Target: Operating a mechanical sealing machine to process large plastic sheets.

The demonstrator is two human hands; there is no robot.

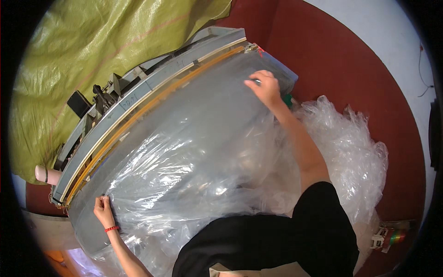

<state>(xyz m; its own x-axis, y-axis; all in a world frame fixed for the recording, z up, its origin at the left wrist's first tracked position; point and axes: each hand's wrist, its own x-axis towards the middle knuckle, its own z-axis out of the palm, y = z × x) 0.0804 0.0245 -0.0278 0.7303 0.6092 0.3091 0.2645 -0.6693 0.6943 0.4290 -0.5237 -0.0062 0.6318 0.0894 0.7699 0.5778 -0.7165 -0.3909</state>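
Dark red flooring [323, 46], upper right, lies beyond a grey flat tabletop [85, 229] bearing clear, glossy plastic film [170, 171] at centre. Left hand [104, 211], lower left, pinches film; right hand [266, 87], upper centre, curls, its hold unclear. Even tension should limit creases.

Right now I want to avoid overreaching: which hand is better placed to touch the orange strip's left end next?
Left, I'd judge: the left hand, seemingly pinching the clear film, is close to that end of the orange strip; the right hand is nearer its other end.
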